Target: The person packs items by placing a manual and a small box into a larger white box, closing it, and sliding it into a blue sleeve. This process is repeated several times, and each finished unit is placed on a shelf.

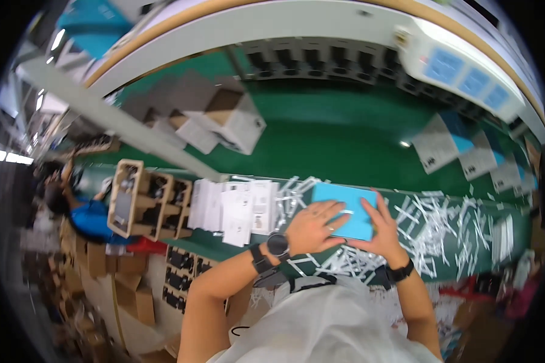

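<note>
The work surface (345,145) is dark green and runs across the whole view, with a white curved rail far at 12 o'clock. Many white paper strips (430,224) lie scattered on its near part, mostly at 3 o'clock from the hands.

The light blue flat box (345,212) lies on the surface just in front of the person, near the middle of the view. The left hand (312,227) rests flat on the box's near left part, its fingers (336,209) spread apart and laid on the top face. The right hand (383,227) holds the box at its right edge, fingers a little apart and pressed against the side; it does not close around the box. Each wrist wears a dark band, and the left one carries a round watch (277,244).

At 9 o'clock from the box stands a row of white leaflets (236,209), and further left a cardboard tray with compartments (148,202). At 10 o'clock, further away, lie open white cartons (224,118). At 2 o'clock are white and blue sheets (448,142).

The box looks light and fairly stiff, with a smooth face that may slip under flat palms. I judge the two short edges are the best place to take hold, one hand on each side.
</note>
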The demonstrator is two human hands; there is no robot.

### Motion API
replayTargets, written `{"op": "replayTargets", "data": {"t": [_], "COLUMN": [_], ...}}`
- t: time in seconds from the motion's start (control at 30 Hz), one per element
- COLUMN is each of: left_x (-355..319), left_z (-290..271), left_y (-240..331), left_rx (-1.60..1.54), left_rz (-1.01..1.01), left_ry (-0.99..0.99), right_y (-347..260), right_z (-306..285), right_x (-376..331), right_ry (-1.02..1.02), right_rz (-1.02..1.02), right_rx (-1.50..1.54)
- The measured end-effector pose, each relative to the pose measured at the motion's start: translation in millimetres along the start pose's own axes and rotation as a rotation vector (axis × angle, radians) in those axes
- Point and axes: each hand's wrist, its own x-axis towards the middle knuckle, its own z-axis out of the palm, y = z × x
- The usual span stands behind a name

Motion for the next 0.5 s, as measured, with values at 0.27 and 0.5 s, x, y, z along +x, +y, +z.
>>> {"op": "replayTargets", "data": {"t": [0.27,0.5], "left_x": [11.2,63.9], "left_z": [-23.2,-35.8], "left_y": [-25.0,-111.6], "left_rx": [0.104,-0.106], "left_rz": [-0.142,-0.179], "left_ry": [-0.121,-0.029], "right_y": [9.5,60.2], "right_z": [23.1,2.4], "right_x": [0.3,42.8], "right_ry": [0.107,0.2], "right_rz": [-0.082,-0.089], "right_rx": [0.186,0.104]}}
